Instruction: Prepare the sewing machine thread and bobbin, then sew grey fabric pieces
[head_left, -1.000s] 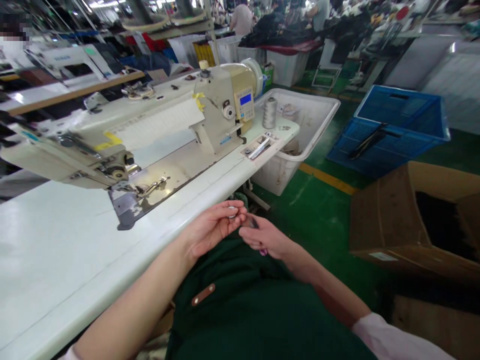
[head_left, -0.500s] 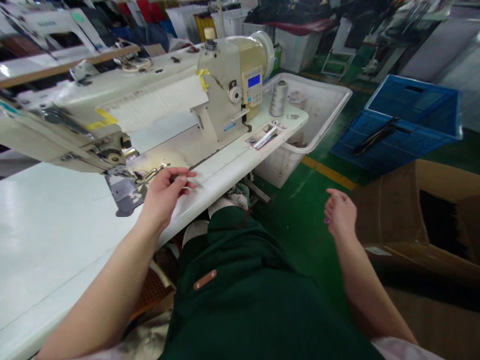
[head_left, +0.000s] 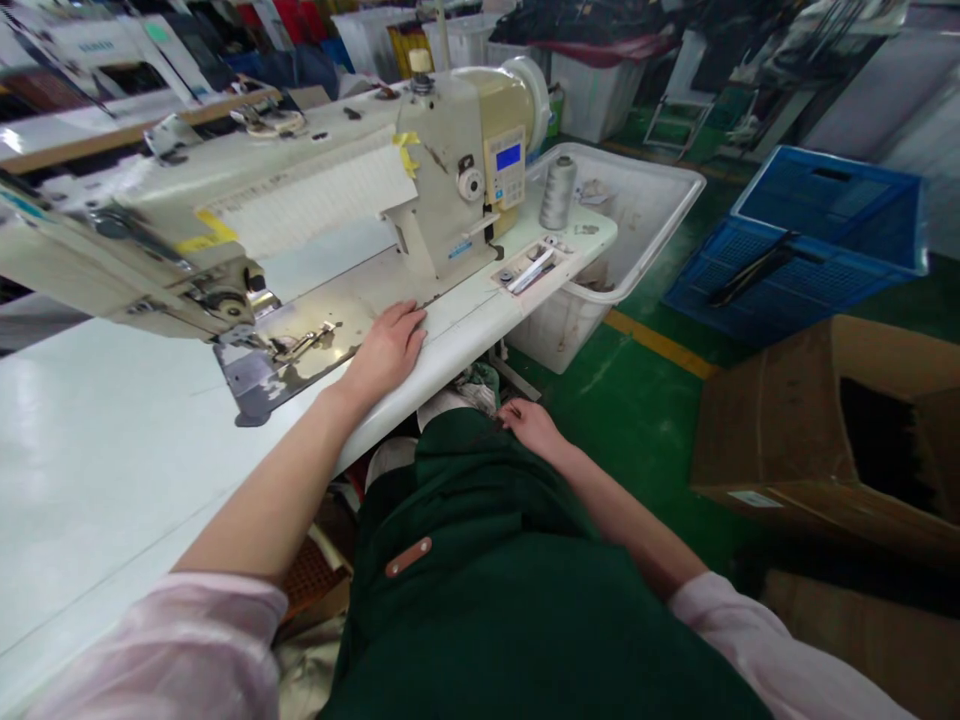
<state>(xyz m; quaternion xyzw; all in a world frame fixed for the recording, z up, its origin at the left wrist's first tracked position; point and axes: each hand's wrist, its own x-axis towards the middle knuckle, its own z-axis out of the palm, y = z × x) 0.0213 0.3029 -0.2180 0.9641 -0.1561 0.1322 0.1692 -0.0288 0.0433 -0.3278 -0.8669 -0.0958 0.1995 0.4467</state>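
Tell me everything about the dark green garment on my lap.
The dark green garment is matte cloth draped in soft folds across the lap, below the edge of the white table. A small brown leather-like tab with a pale stud at each end sits on it. The right hand rests on its far edge; whether it pinches the cloth is unclear. The left hand lies flat on the table, apart from it.

One sewing machine [head_left: 300, 200], one thread cone [head_left: 558, 192] just beside it, one white tub [head_left: 660, 215] near it, two blue crates [head_left: 795, 270] well apart from it, one cardboard box [head_left: 780, 420], two hands before it, left hand [head_left: 386, 350], right hand [head_left: 531, 425]
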